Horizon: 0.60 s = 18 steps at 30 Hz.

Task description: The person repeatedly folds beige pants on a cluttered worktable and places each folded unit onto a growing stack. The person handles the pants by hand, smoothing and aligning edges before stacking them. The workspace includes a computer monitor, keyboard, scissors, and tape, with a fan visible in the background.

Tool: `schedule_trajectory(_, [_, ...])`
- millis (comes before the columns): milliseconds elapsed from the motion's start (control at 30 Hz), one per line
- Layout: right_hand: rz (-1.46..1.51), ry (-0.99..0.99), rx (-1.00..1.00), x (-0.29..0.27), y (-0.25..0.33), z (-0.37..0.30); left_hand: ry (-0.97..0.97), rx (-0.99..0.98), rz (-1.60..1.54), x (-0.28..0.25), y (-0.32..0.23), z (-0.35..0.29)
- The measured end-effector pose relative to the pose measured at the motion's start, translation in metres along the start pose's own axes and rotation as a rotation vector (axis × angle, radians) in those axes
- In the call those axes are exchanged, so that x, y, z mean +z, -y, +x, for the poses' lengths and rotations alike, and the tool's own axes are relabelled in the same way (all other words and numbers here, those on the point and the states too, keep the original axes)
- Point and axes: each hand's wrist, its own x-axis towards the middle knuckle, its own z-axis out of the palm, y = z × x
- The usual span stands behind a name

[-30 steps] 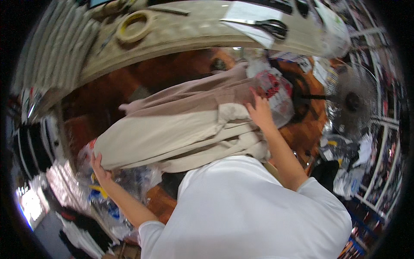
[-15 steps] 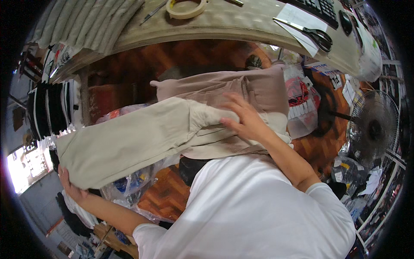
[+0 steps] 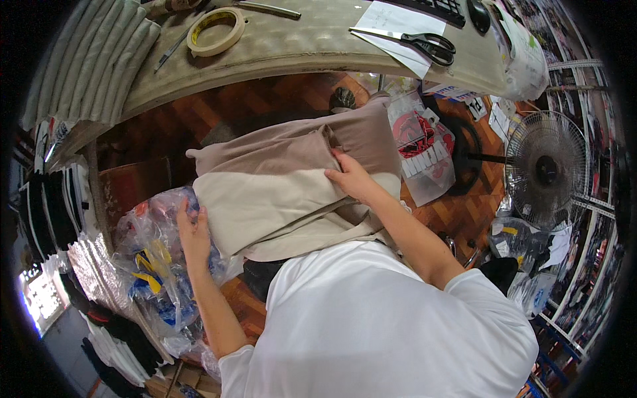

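Across my lap lies a folded beige garment [image 3: 265, 199]; its exact kind is hard to make out. Its far part looks mauve-brown, its near part pale, with a sharp line between. My right hand [image 3: 353, 178] lies on the upper layer, thumb and fingers closed on a fold of the cloth near the middle. My left hand [image 3: 194, 229] is just past the garment's left edge, fingers apart and holding nothing. Under the near edge, loose layers of the cloth bunch against my white shirt.
On the table [image 3: 279, 53] ahead are a tape roll [image 3: 215, 32], black scissors [image 3: 424, 46] on paper, and stacked grey cloth [image 3: 86, 60]. Plastic bags [image 3: 156, 272] are at my left. A fan [image 3: 545, 169] stands right, near a clear bag [image 3: 421, 149] with red print.
The pale length that stretched far left is now folded back over the garment. My left hand has come inward and let go; my right hand has closed on the cloth.
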Motion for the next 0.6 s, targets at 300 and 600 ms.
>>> schedule_trajectory(300, [-0.59, 0.063, 0.05, -0.031, 0.006, -0.004, 0.152, -0.077, 0.047, 0.022, -0.004, -0.004])
schedule_trajectory(600, [-0.246, 0.338, -0.131, 0.07, 0.061, -0.008, -0.197, -0.143, 0.283, -0.115, 0.054, -0.02])
